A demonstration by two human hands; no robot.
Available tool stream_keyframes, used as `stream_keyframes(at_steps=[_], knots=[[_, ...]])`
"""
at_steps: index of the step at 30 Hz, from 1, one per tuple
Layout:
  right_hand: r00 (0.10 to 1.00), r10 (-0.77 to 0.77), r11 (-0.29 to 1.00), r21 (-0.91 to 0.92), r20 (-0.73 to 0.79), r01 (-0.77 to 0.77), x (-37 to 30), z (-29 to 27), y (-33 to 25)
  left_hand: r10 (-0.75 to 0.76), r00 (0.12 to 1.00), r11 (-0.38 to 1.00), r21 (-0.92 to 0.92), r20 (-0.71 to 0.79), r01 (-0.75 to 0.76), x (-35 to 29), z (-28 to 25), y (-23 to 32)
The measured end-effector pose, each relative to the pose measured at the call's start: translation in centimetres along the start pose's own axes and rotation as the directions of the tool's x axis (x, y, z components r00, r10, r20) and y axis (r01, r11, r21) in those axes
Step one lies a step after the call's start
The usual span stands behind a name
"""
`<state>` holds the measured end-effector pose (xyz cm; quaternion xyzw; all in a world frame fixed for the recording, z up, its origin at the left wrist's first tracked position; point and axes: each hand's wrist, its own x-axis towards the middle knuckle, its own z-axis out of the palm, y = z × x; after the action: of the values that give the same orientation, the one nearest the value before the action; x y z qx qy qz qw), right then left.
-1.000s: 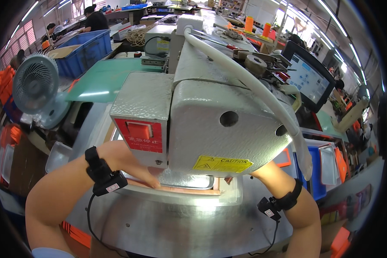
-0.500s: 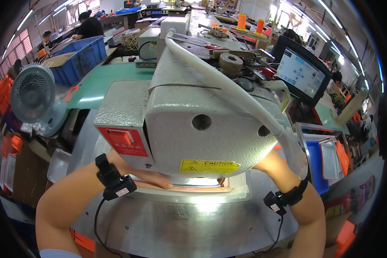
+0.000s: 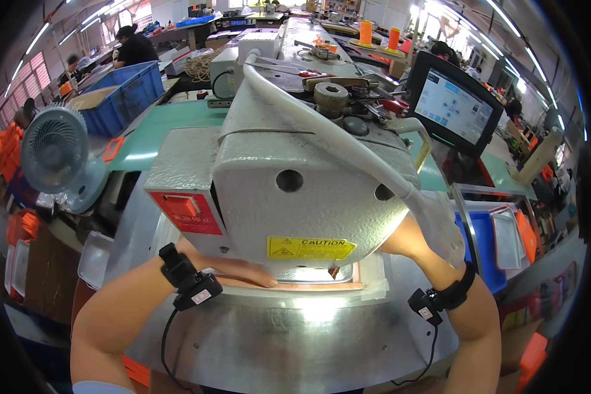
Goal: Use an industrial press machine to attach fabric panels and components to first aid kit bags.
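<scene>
Fingers, left: your left hand (image 3: 233,268) lies flat, fingers (image 3: 259,277) stretched out and pressed on the orange frame (image 3: 289,285), gripping nothing.
Fingers, right: your right hand (image 3: 400,241) is tucked behind the machine head (image 3: 295,190); you cannot tell from this view whether its fingers are spread or closed, or what they touch.
Frame: it sits on the steel tabletop (image 3: 308,341) right under the machine head, in the lit patch, with only its front edge showing.
Needle: a small dark tip (image 3: 333,270) shows just above the frame, near your left fingertips.
Risk, fingers: your left fingertips are near the needle zone; if the machine starts while they rest there, they could get struck.
Risk, right hand: it works out of your sight, so you may not notice it straying under a moving part.
Risk, frame: pressed from the left side only, as far as you can see, it could skew under the head and the seam would go off line.
Risk, cables: the wrist-band leads hang at the tabletop edge and could snag.
Count, hands: two, both yours.
Count, wrist bands: two, left (image 3: 187,279) and right (image 3: 440,301).
Count, frames: one.
Count, screens: one (image 3: 454,106).
Count, fans: one (image 3: 56,157).
Count, thread cones: two orange (image 3: 366,31).
</scene>
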<state>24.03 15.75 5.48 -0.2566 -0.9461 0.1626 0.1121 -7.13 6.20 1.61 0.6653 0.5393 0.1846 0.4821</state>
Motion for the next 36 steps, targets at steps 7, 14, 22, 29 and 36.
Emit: stream_keyframes(at_steps=[7,14,22,29,36], knots=[[0.998,-0.028,0.992,-0.125,0.05,0.034,-0.7,2.9,5.6,0.067,0.997,0.978,0.196,0.035,-0.073,1.0,-0.1,1.2],[0.962,0.153,0.988,-0.041,0.226,-0.148,-0.2,1.8,3.9,0.055,0.996,0.899,0.43,0.068,-0.079,0.6,0.4,1.0],[0.99,0.096,0.995,-0.033,0.108,-0.093,-7.4,4.3,-2.1,0.246,0.965,0.704,0.667,0.092,-0.243,-5.6,5.3,-0.8],[0.924,0.383,0.916,0.129,-0.008,-0.379,-8.6,4.6,-6.3,0.023,0.871,0.734,0.6,-0.491,0.318,-10.2,1.8,-1.8],[0.934,0.354,0.923,0.177,-0.036,-0.343,-7.5,6.0,-6.4,0.036,0.784,0.96,0.239,-0.62,0.146,-11.2,2.8,-1.8]])
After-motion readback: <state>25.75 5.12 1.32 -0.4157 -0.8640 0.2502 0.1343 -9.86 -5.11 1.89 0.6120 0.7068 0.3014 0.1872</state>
